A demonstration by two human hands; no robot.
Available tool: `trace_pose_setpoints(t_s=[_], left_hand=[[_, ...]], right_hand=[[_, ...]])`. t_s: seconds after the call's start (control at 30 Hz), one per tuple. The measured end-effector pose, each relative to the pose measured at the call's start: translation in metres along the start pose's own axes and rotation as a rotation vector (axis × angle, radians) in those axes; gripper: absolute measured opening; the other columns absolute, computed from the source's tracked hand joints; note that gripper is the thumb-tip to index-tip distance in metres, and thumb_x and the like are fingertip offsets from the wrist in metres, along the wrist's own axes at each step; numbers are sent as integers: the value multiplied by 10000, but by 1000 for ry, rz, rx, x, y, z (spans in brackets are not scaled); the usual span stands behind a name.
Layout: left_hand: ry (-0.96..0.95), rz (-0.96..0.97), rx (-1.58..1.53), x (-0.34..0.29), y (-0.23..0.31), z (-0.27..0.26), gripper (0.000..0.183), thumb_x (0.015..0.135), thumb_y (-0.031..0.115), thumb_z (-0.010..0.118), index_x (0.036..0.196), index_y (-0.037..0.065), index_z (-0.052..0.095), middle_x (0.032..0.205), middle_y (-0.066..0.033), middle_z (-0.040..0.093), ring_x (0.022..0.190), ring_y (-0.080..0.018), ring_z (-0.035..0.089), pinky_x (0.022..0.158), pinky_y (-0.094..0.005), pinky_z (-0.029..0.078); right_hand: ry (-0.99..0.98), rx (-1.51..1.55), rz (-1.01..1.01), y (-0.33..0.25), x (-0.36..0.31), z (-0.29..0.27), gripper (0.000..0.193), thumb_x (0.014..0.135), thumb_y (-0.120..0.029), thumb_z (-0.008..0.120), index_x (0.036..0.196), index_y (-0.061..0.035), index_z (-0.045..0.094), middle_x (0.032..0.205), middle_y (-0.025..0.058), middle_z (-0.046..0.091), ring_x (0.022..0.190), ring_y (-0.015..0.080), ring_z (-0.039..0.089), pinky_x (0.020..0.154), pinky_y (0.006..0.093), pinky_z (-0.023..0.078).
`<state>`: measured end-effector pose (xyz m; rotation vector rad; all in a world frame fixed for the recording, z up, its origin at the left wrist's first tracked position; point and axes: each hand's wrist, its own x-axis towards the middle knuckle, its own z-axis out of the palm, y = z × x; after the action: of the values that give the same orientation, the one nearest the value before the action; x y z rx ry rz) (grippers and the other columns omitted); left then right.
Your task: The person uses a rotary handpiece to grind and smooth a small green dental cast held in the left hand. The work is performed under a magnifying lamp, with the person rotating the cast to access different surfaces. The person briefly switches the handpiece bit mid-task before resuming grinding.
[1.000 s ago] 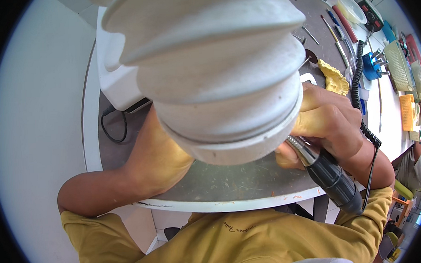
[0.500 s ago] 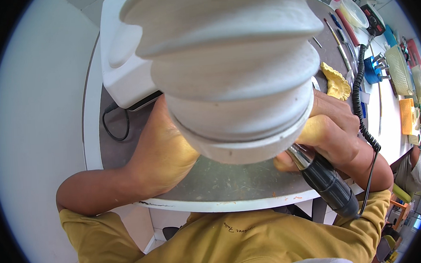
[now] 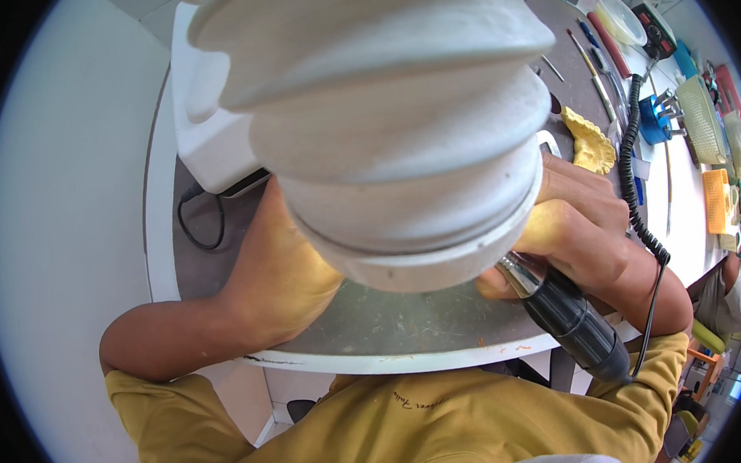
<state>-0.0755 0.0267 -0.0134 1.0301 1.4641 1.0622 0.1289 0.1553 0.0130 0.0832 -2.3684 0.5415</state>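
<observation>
My right hand (image 3: 576, 229) is closed around the metal front of a black rotary handpiece (image 3: 572, 317), whose rear end tilts down toward my right sleeve. The handpiece's tip is hidden. A wide white ribbed hose (image 3: 408, 146) hangs over the middle and covers whatever lies between my hands. Of my left hand (image 3: 293, 269) only the wrist and heel show at the hose's left side; its fingers are hidden. A yellow dental cast (image 3: 589, 140) with a scalloped edge lies just beyond my right hand.
A white box-shaped machine (image 3: 209, 114) stands at the left with a black cable. At right, a coiled black cord (image 3: 631, 142) runs past slim tools (image 3: 597, 77), a blue holder (image 3: 656, 120), baskets (image 3: 700, 122) and a black control unit (image 3: 655, 32). A person (image 3: 726, 297) sits at far right.
The hose appears shifted slightly left in the view, showing a bit more of the tabletop near the yellow cast. My hands and the handpiece stay almost in place.
</observation>
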Motion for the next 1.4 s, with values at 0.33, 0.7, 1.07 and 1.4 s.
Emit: trace_pose_setpoints(t_s=[0.33, 0.7, 1.07, 1.4], left_hand=[[41, -27, -233, 1, -3, 4, 464, 854, 23, 706, 1254, -14, 475, 1192, -110, 584, 1107, -181, 550, 975, -336, 447], [-36, 2, -363, 1, 9, 5, 414, 835, 15, 720, 1195, -22, 518, 1118, -72, 627, 1038, -134, 565, 932, -287, 449], [-57, 15, -405, -1, 13, 3, 385, 841, 10, 712, 1183, -15, 536, 1112, -65, 640, 1033, -122, 570, 931, -280, 450], [20, -7, -328, 3, 10, 9, 396, 828, 32, 734, 1169, -16, 541, 1097, -70, 645, 1024, -132, 575, 929, -290, 452]], right_hand=[[-9, 1, -15, 4, -2, 0, 315, 728, -75, 812, 930, -38, 572, 853, 139, 678, 732, 260, 690, 662, 317, 545], [35, -62, 33, -1, -4, -2, 337, 794, -199, 811, 964, -30, 573, 877, 153, 676, 769, 265, 700, 677, 318, 542], [24, -35, 3, -1, -1, -1, 320, 759, -131, 814, 952, -42, 575, 876, 153, 681, 769, 272, 699, 688, 329, 542], [39, 11, -51, 4, -1, 2, 305, 762, -105, 804, 956, -49, 575, 861, 137, 679, 758, 276, 697, 684, 339, 546]])
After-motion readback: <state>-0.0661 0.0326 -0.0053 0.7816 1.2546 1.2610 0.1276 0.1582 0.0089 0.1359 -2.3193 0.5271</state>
